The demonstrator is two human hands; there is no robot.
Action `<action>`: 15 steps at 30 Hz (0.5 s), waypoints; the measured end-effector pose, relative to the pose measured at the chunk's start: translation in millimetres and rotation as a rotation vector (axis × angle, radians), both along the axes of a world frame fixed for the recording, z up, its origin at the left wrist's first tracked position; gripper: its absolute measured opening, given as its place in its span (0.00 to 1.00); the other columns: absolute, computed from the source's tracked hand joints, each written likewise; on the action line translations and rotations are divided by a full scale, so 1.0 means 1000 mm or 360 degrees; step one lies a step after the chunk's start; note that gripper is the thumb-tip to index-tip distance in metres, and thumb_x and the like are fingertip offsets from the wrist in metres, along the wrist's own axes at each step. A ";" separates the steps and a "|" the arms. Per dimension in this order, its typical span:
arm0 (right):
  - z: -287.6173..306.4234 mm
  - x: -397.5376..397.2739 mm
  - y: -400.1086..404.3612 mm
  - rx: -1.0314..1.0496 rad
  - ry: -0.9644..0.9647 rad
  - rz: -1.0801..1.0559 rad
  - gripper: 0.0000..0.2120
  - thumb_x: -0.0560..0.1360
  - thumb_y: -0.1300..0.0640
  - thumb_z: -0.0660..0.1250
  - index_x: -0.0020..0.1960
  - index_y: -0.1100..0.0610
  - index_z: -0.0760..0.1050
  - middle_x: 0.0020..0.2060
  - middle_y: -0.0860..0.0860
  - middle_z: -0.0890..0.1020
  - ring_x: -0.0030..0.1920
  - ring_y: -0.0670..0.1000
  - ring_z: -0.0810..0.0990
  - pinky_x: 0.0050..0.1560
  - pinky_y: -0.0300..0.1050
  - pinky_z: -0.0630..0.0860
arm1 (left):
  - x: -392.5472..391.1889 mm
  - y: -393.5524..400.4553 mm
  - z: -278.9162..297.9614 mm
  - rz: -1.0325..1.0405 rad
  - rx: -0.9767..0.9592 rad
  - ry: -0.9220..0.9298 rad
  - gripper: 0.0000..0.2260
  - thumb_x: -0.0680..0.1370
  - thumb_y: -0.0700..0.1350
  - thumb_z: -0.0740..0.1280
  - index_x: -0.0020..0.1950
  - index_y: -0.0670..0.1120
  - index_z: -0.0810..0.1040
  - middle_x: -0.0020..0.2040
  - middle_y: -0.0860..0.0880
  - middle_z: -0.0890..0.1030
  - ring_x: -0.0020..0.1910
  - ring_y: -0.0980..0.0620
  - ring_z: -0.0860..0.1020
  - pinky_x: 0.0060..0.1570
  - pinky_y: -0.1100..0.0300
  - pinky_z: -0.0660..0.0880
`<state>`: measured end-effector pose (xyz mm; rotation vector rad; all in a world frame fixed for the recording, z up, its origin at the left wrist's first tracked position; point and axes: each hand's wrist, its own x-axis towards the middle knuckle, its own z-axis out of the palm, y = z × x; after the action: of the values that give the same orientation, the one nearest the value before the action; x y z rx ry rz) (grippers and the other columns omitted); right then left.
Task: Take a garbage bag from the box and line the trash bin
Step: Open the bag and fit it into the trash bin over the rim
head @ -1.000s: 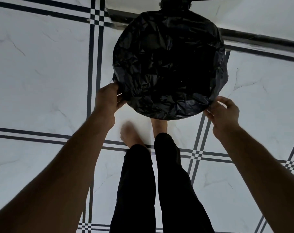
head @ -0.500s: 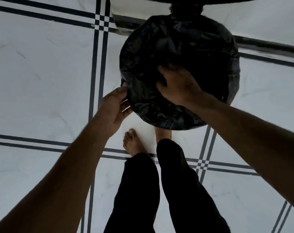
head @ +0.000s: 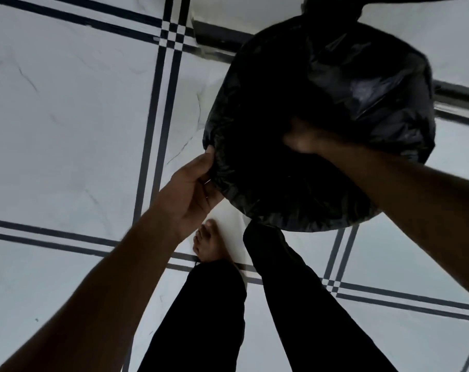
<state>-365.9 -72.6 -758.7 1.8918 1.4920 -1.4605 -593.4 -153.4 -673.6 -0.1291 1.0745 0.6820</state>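
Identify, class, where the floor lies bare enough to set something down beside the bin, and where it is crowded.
Bare white marble-look floor tile lies beyond the left hand, bounded by dark tile stripes. Another bare patch lies under the right forearm. It is crowded at the black plastic garbage bag over the bin, where the right hand presses in and the bare foot stands close.

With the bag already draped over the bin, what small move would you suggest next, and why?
Probably push the right hand further down so the plastic settles toward the bottom. The black garbage bag already covers the trash bin's opening, the left hand pinches its edge at the rim's left side, and the right hand is sunk into the bag's middle.
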 end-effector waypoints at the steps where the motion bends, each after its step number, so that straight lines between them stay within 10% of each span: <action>1: 0.008 0.000 0.000 0.0042 0.0068 -0.0083 0.19 0.81 0.61 0.60 0.72 0.62 0.69 0.68 0.63 0.74 0.55 0.55 0.78 0.48 0.30 0.73 | 0.000 -0.001 0.003 0.0004 -0.0031 0.0014 0.10 0.82 0.45 0.62 0.54 0.44 0.82 0.48 0.49 0.86 0.45 0.55 0.85 0.42 0.62 0.83; 6: 0.046 0.005 0.004 0.0058 0.0437 -0.0328 0.10 0.80 0.60 0.64 0.59 0.53 0.77 0.51 0.52 0.81 0.48 0.46 0.78 0.46 0.34 0.72 | 0.002 -0.003 0.015 0.0003 -0.0045 0.0126 0.08 0.83 0.42 0.61 0.51 0.43 0.79 0.43 0.50 0.87 0.41 0.56 0.86 0.38 0.63 0.82; 10: 0.044 0.030 0.033 0.0166 0.0183 -0.0563 0.22 0.83 0.51 0.56 0.76 0.55 0.62 0.74 0.53 0.67 0.73 0.53 0.66 0.68 0.39 0.62 | 0.000 -0.003 0.015 0.0023 -0.0035 0.0147 0.07 0.83 0.43 0.62 0.53 0.44 0.80 0.45 0.49 0.87 0.44 0.54 0.86 0.41 0.62 0.83; 15: 0.028 0.015 0.004 0.0176 -0.0198 -0.0064 0.32 0.81 0.44 0.59 0.80 0.52 0.52 0.78 0.55 0.59 0.77 0.59 0.60 0.74 0.47 0.59 | 0.001 -0.004 0.019 0.0069 -0.0065 0.0152 0.09 0.83 0.45 0.63 0.55 0.44 0.81 0.47 0.48 0.86 0.45 0.53 0.86 0.44 0.60 0.83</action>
<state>-350.8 -68.8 -730.3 2.0476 1.5132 -1.2750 -592.8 -157.9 -655.0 -0.1566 1.1804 0.7108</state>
